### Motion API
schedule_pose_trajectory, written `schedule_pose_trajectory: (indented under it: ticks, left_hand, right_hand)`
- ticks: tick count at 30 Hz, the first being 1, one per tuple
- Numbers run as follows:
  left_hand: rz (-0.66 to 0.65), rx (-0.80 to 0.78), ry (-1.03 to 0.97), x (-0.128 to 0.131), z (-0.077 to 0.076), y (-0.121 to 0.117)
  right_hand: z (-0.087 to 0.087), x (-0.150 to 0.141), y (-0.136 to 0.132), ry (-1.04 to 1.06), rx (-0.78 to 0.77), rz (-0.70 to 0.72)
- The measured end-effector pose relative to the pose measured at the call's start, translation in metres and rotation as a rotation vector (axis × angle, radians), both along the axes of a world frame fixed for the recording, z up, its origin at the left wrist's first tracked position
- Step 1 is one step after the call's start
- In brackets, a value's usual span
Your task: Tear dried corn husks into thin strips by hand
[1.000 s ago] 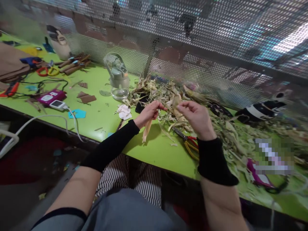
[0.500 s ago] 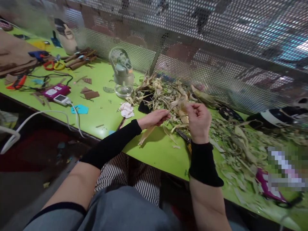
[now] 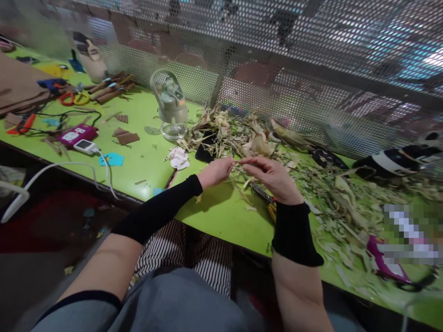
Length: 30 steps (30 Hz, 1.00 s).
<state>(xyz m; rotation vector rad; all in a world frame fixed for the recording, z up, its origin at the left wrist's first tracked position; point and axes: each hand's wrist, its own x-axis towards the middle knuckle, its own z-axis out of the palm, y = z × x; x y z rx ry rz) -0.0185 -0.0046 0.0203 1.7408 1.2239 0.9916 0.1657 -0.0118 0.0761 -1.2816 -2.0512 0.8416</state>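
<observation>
My left hand is closed in a pinch, gripping a pale dried husk strip whose end shows just past the fingertips. Close against it, my right hand has its fingers stretched forward and drawn together with the thumb on that same strip; the exact contact is small and partly hidden. Behind both hands lies a heap of dried husks. A thin husk strip hangs or lies below the fingertips. Beside my right wrist rests a tool with orange-yellow handles, partly covered by my arm.
On the green table stands a water bottle; a crumpled white tissue and a black phone-like object lie nearby. Magenta device, scissors and cable are left. Husk scraps spread right; a perforated metal screen rises behind.
My right hand has moved left and down to meet my left hand, its curled fingers now straighter. The wide husk piece below my left hand is now mostly out of sight.
</observation>
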Motion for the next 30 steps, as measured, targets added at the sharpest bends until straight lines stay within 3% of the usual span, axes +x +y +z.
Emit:
schedule_pose_trajectory:
  ticks: [3, 5, 9, 12, 16, 21, 23, 26, 28, 30]
  left_hand:
    - [-0.124, 0.067, 0.142, 0.008, -0.004, -0.010]
    - [-0.210, 0.112, 0.168, 0.011, -0.003, -0.015]
    - [-0.372, 0.128, 0.090, 0.008, 0.006, -0.019]
    - [-0.418, -0.003, -0.115, 0.001, 0.015, -0.019]
    - [-0.328, -0.217, -0.507, -0.007, 0.022, -0.016]
    - [0.032, -0.362, -0.665, -0.006, 0.023, -0.005]
    - [0.014, -0.408, -0.745, -0.006, 0.024, -0.003]
    - [-0.128, -0.481, -0.900, -0.007, 0.024, -0.001]
    - [-0.177, -0.544, -0.948, -0.007, 0.024, -0.001]
    - [-0.203, -0.588, -0.952, -0.006, 0.022, 0.000]
  right_hand:
    - [-0.009, 0.006, 0.010, 0.106, 0.142, -0.180]
    - [-0.013, 0.013, 0.018, 0.119, 0.131, -0.235]
    - [-0.017, 0.027, 0.027, 0.106, -0.035, -0.173]
    - [-0.019, 0.036, 0.030, 0.090, -0.163, -0.111]
    - [-0.024, 0.047, 0.033, 0.151, -0.324, -0.082]
    - [-0.027, 0.056, 0.034, 0.232, -0.409, -0.023]
    - [-0.027, 0.055, 0.034, 0.159, -0.399, 0.011]
    - [-0.027, 0.047, 0.036, -0.073, -0.369, 0.098]
    - [-0.027, 0.039, 0.036, -0.179, -0.280, 0.113]
    - [-0.029, 0.028, 0.035, -0.137, -0.162, 0.053]
